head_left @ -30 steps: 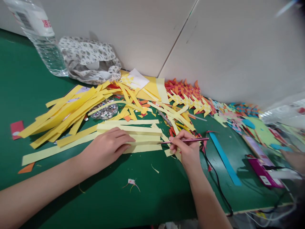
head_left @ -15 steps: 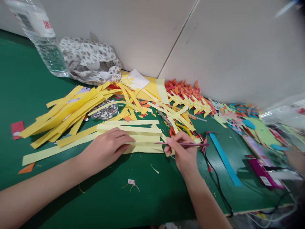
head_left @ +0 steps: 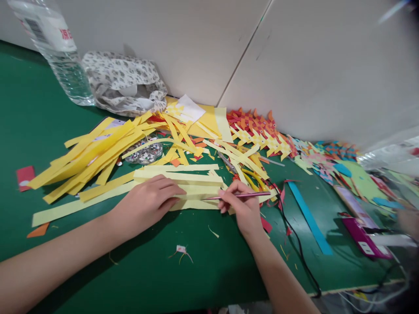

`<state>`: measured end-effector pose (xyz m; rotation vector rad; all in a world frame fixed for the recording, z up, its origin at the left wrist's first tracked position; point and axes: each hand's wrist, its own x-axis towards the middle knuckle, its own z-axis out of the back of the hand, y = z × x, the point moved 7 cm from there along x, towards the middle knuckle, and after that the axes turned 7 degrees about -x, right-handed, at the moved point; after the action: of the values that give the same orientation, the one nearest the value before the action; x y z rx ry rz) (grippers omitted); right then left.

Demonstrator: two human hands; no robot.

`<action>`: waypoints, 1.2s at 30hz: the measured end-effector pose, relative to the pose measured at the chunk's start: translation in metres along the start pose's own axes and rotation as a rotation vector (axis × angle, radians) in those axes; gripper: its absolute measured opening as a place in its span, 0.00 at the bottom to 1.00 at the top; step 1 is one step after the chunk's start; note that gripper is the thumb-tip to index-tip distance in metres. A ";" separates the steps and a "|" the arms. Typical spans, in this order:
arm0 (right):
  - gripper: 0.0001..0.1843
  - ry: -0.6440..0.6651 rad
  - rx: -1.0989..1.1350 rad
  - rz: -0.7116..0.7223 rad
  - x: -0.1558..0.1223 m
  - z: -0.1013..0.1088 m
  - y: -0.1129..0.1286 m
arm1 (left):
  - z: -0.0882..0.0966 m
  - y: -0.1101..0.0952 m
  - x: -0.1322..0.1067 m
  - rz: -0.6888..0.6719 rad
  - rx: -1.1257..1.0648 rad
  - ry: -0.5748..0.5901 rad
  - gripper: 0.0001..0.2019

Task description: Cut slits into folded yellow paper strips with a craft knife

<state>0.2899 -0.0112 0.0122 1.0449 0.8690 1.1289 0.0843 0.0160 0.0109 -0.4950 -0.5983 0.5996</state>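
Observation:
My left hand (head_left: 150, 198) rests on pale yellow paper (head_left: 196, 203), fingers together and bent, gripping it against the table. The paper lies in flat, folded strips with raised edges. My right hand (head_left: 240, 205) is closed on a thin purple pointed tool (head_left: 245, 195), held like a pen. Its tip reaches left over the paper, toward my left fingertips. I cannot tell whether the tip touches the paper. Long yellow paper strips (head_left: 94, 152) spread to the left of my hands. Just beyond my right hand are scissors (head_left: 228, 165) among paper strips.
A water bottle (head_left: 62, 56) and a patterned cloth tissue holder (head_left: 121, 83) stand along the wall. Woven paper fish (head_left: 258, 124) are piled at the back. A black cable (head_left: 296, 237), a blue strip (head_left: 309, 218) and a purple power bank (head_left: 363, 240) lie right. Another person's blurred hand (head_left: 409, 220) shows at the right edge.
My right hand has moved a little to the left with the purple tool, so its tip is further over the paper. My left hand stays where it was.

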 end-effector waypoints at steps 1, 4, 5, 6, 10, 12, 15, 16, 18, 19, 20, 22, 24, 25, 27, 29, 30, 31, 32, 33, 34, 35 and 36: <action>0.15 -0.045 -0.011 0.025 0.001 0.007 0.001 | 0.000 0.000 0.000 0.002 0.002 0.002 0.10; 0.13 -0.167 -0.038 0.099 0.002 0.025 0.004 | 0.001 -0.001 0.000 0.003 0.011 0.007 0.11; 0.13 -0.196 -0.035 0.128 0.002 0.029 0.006 | 0.001 -0.001 0.000 0.002 0.016 0.007 0.11; 0.14 -0.212 -0.024 0.158 0.001 0.031 0.007 | 0.001 -0.001 0.000 0.001 0.022 0.006 0.11; 0.13 -0.088 0.025 0.186 0.000 0.017 0.009 | 0.001 -0.002 -0.001 -0.012 0.042 0.002 0.11; 0.13 0.035 0.007 0.147 -0.001 0.002 0.008 | 0.001 -0.003 -0.001 -0.019 0.049 0.000 0.10; 0.13 0.150 -0.043 0.096 -0.002 -0.012 0.004 | 0.002 -0.005 0.000 -0.041 0.071 -0.003 0.10; 0.14 0.153 -0.055 0.085 -0.002 -0.012 0.004 | 0.003 -0.005 0.001 -0.057 0.084 0.002 0.11; 0.14 0.097 -0.071 0.079 0.001 -0.006 0.003 | 0.007 -0.006 0.001 -0.104 0.112 0.019 0.11; 0.14 0.049 -0.080 0.090 0.002 -0.001 0.003 | 0.008 -0.006 0.001 -0.129 0.126 0.031 0.11; 0.15 -0.004 -0.095 0.108 0.004 0.005 0.005 | 0.011 -0.005 0.001 -0.152 0.135 0.040 0.11; 0.14 -0.112 -0.134 0.145 0.005 0.018 0.008 | 0.017 -0.002 0.001 -0.178 0.146 0.047 0.11; 0.14 -0.197 -0.174 0.168 0.004 0.027 0.010 | 0.024 0.003 0.001 -0.183 0.156 0.032 0.11; 0.14 -0.229 -0.188 0.175 0.003 0.031 0.010 | 0.028 0.005 0.002 -0.184 0.164 0.022 0.11; 0.14 -0.267 -0.199 0.199 0.001 0.035 0.011 | 0.035 0.009 0.002 -0.194 0.190 0.016 0.10; 0.14 -0.289 -0.197 0.242 -0.001 0.037 0.012 | 0.041 0.010 0.001 -0.227 0.221 0.042 0.11; 0.14 -0.299 -0.192 0.267 -0.002 0.037 0.014 | 0.044 0.010 0.000 -0.251 0.231 0.052 0.10; 0.14 -0.308 -0.183 0.288 -0.002 0.037 0.015 | 0.048 0.011 0.000 -0.264 0.241 0.045 0.10; 0.14 -0.317 -0.169 0.302 -0.003 0.036 0.016 | 0.052 0.011 0.000 -0.271 0.250 0.031 0.09; 0.13 -0.323 -0.153 0.309 -0.003 0.035 0.018 | 0.056 0.013 -0.001 -0.270 0.253 0.019 0.10; 0.13 -0.327 -0.132 0.307 -0.003 0.033 0.019 | 0.058 0.014 -0.001 -0.264 0.249 0.012 0.10; 0.13 -0.330 -0.109 0.300 -0.003 0.032 0.020 | 0.058 0.016 -0.001 -0.255 0.238 0.017 0.11; 0.14 -0.330 -0.086 0.290 -0.002 0.030 0.021 | 0.057 0.018 -0.001 -0.244 0.220 0.029 0.11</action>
<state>0.3110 -0.0177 0.0410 1.2697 0.4123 1.1776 0.0404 0.0432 0.0415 -0.2186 -0.5479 0.4193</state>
